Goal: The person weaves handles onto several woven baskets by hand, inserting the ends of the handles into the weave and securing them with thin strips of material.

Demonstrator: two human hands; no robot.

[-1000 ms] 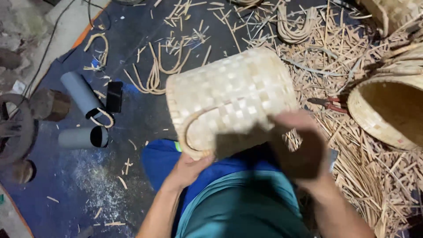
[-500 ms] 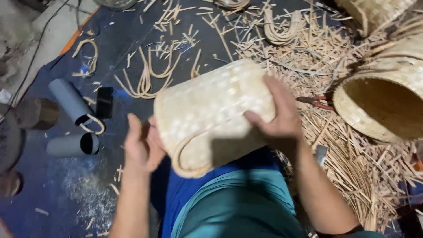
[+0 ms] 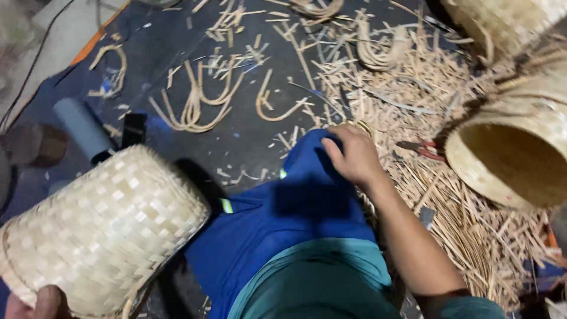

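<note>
Left hand [image 3: 41, 302] sits at the bottom left edge of the frame, mostly cut off, fingers curled on the rim of a woven basket [image 3: 103, 233]; basket lies on its side to the left of the knee, open mouth facing down-left toward the camera edge, bottom end pointing up-right near a grey tube [image 3: 82, 127]. Grip looks like a rim pinch, though only the knuckles show, so cannot tell how firm. Right hand [image 3: 349, 155] is off the basket, resting on the blue trouser knee [image 3: 295, 207], fingers loosely bent and together, holding nothing, right at the edge of the litter of cane strips [image 3: 378, 88] on the dark floor mat [image 3: 165, 53]. Red-handled cutters [image 3: 422, 147] lie just beside that hand, toward a second, open basket [image 3: 514, 159] on the right. To do this well, judged only from the layout: keep the held basket gripped by the stiff rim, not the soft weave, so it doesn't flex; keep it low and close to the leg; let the free hand pick from the strips without dragging loose curved pieces [image 3: 195, 106] along.
</note>
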